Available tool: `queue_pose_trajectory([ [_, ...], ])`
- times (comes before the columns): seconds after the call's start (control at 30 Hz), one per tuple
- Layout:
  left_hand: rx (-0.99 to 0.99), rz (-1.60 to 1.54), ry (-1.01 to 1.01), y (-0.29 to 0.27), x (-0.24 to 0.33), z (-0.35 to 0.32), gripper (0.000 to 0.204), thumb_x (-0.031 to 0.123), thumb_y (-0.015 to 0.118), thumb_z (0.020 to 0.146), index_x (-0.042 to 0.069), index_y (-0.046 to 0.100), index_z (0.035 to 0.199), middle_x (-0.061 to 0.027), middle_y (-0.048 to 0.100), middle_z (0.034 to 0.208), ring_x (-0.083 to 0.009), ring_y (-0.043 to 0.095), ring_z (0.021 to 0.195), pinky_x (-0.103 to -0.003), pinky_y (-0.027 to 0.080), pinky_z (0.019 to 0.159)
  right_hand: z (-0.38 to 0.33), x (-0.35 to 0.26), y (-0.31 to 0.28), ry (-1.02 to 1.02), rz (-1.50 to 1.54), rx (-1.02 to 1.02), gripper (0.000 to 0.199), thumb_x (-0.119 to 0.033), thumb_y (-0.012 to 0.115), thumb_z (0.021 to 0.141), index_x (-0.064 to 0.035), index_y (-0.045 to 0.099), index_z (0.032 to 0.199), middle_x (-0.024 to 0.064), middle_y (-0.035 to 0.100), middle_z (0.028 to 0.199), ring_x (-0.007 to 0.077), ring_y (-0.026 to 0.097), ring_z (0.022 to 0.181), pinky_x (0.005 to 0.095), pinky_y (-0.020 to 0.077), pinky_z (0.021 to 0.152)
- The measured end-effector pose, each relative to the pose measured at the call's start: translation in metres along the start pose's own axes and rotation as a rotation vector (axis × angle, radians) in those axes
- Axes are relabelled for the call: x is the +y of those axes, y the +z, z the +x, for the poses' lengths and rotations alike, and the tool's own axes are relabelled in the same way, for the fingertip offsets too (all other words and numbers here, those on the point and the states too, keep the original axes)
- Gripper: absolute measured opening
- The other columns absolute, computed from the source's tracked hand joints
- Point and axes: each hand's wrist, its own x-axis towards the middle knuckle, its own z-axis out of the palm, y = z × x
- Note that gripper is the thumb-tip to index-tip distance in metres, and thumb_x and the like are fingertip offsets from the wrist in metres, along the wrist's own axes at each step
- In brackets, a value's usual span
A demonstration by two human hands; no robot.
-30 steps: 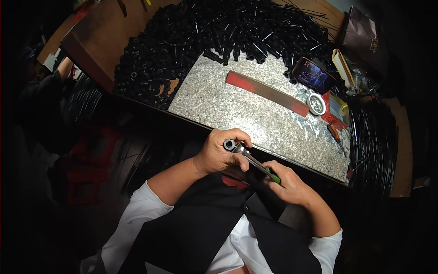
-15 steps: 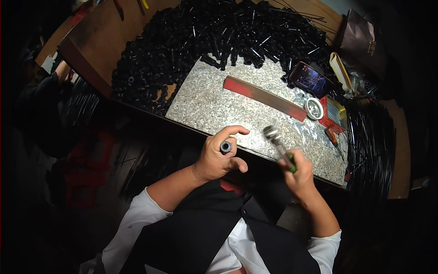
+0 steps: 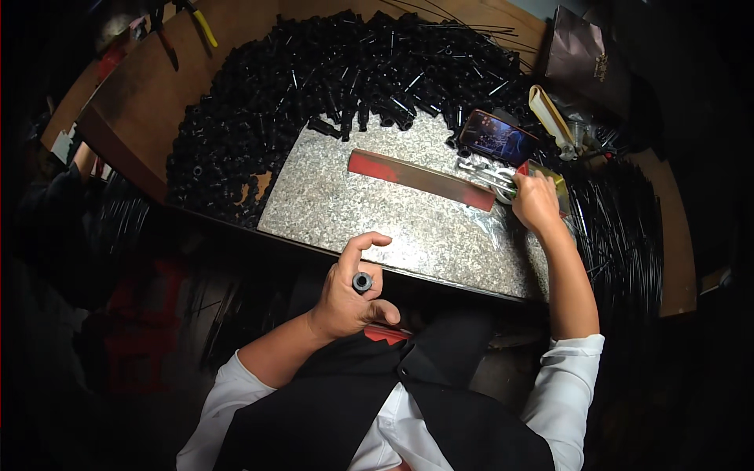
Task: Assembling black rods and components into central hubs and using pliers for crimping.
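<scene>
left hand (image 3: 345, 298) grips one black tube (image 3: 362, 282); right hand (image 3: 536, 202) clasps one metal tool (image 3: 487, 177).

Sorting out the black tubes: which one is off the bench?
The short black tube in the left hand; every other one lies in the black pile.

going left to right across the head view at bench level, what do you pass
heap of black tubes → left hand holding a short black tube → red and grey flat bar → right hand gripping a metal tool
</scene>
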Motion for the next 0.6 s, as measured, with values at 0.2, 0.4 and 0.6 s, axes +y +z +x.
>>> queue_pose_trajectory([
  [0.2, 0.009, -0.024, -0.044, 0.0, -0.003, 0.001, 0.101, 0.056, 0.076, 0.055, -0.002, 0.031, 0.125, 0.0082, 0.034, 0.054, -0.0006, 0.035, 0.049, -0.016, 0.028, 0.048, 0.017, -0.006, 0.001, -0.125, -0.107, -0.096, 0.021, -0.006, 0.053, 0.071, -0.0064, 0.07, 0.085, 0.0159, 0.064, 0.078, 0.0285, 0.055, 0.09, 0.039, 0.0378, 0.08],
  [0.4, 0.004, -0.005, -0.053, 0.0, -0.004, 0.004, 0.098, 0.052, 0.079, 0.057, -0.001, 0.032, 0.125, 0.0076, 0.035, 0.053, -0.0006, 0.035, 0.049, -0.016, 0.029, 0.048, 0.027, -0.006, 0.007, -0.16, -0.187, -0.168, 0.013, -0.01, 0.056, 0.073, -0.0055, 0.067, 0.077, 0.014, 0.066, 0.078, 0.0271, 0.057, 0.088, 0.0402, 0.0374, 0.081],
  [0.6, 0.018, -0.043, -0.062, -0.002, -0.004, 0.003, 0.095, 0.048, 0.08, 0.058, -0.001, 0.033, 0.125, 0.0072, 0.036, 0.053, -0.0009, 0.036, 0.049, -0.016, 0.03, 0.048, 0.021, -0.003, 0.005, -0.172, -0.14, -0.108, 0.011, -0.009, 0.056, 0.073, -0.0051, 0.065, 0.078, 0.0136, 0.065, 0.077, 0.0278, 0.056, 0.089, 0.04, 0.0377, 0.08],
])
